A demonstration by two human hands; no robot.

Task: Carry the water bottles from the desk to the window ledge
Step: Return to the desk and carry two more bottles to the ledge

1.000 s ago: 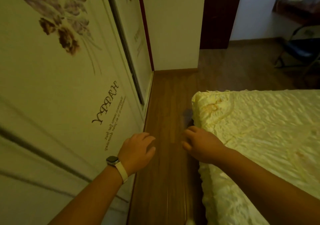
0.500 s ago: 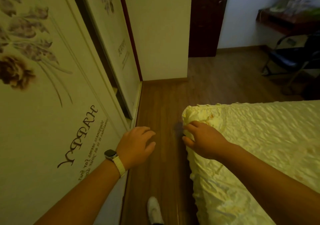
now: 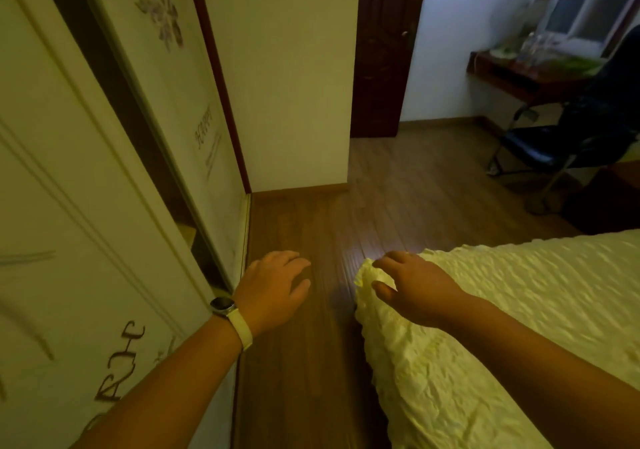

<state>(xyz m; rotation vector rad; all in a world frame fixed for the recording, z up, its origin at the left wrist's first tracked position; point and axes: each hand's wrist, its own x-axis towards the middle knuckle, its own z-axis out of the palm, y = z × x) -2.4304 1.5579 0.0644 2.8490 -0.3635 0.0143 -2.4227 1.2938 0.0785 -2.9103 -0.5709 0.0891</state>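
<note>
**Clear bottles on the far bench, both grips empty**

The water bottles [image 3: 536, 45] show as a small, blurred cluster on the dark wooden bench [image 3: 512, 76] at the far right of the room, just below the window [image 3: 585, 5]. Their number cannot be told. They are well apart from both grips, which hang near the camera, low in the scene.

The right grip [image 3: 417, 287] is slack, its fingers loosely spread and holding nothing. It sits over the left corner of the bed [image 3: 519, 310], which has a crinkled pale yellow cover. Whether the fingertips touch the cover cannot be told. The left grip [image 3: 277, 289] is just to its left, over the brown wood floor [image 3: 311, 220]. It is likewise relaxed and holds nothing, and a watch [image 3: 223, 305] on a pale strap is at its wrist.

Between the grips and the bench lie open floor and a dark chair [image 3: 554, 144] in front of the bench. Cream wardrobe doors [image 3: 86, 206] printed with flowers and lettering run along the left. A dark door [image 3: 384, 50] stands at the far middle.
</note>
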